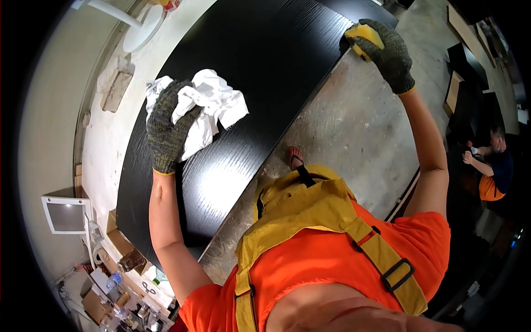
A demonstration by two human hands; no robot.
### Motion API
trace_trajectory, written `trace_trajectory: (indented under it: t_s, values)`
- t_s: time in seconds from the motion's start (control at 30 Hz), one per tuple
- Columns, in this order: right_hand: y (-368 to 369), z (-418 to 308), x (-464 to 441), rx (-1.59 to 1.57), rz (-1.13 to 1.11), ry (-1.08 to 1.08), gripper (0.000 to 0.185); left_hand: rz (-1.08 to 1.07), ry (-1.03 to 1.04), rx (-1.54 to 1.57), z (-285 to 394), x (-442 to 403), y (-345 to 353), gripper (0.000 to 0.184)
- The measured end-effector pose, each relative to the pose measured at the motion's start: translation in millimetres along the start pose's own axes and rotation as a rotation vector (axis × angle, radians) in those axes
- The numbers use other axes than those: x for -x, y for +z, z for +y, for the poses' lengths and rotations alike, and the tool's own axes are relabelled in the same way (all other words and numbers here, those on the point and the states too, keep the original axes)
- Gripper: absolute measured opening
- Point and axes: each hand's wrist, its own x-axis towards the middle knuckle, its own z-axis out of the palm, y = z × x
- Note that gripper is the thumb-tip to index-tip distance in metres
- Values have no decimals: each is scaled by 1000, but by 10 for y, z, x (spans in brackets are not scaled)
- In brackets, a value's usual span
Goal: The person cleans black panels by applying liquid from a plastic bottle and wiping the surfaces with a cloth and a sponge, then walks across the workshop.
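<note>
A long black wood-grain panel (249, 66) with a curved far side lies in front of me. My left hand (167, 124), in a dark knitted glove, grips a crumpled white cloth (213, 102) on the panel's surface. Out at the panel's far right edge, my right hand (390, 52), gloved the same way, is wrapped round a yellow block (368, 36) that looks like a sponge or sanding block. The block sits against the edge, and its underside is hidden.
A person (492, 166) works at the far right beside dark panels (470, 66). On the left are a white-framed screen (66, 214), a brick-like block (117, 88) and a round white stand (145, 29). Bottles and scissors (148, 287) clutter the lower left.
</note>
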Motion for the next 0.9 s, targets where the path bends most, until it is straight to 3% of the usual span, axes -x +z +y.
trace_trajectory:
  t_s: [0.1,0.23,0.37,0.4,0.6,0.63,0.7,0.83,0.9]
  values:
    - [-211,-498,-255,-500,-78,603,38,-7,8,-50,-8,-4,-11,44]
    - [-263,-963,-354,-553,64,457,37,-45,26,-37,-69,19,-29,45]
    - [-416,-1460,-445,-511,-13,432,34,-14,80,-120,-198,64,-26,46]
    - [-460,-1569,-487,-435,-131,409,35,13,78,-134,-231,65,-17,46]
    - [-578,-2380,-636,-438,-123,351,37,40,243,-316,-441,286,-217,52]
    - [-612,-2514,-675,-434,-126,343,38,12,148,-282,-487,415,-318,53]
    - [-622,-2650,-718,-485,-86,316,38,-4,184,-294,-532,660,-576,54]
    - [-619,-3096,-778,-629,-67,289,37,-35,-113,-267,-698,1491,-1232,49]
    - [-665,-3341,-833,-617,-87,293,36,51,-126,-338,-891,1870,-1488,51]
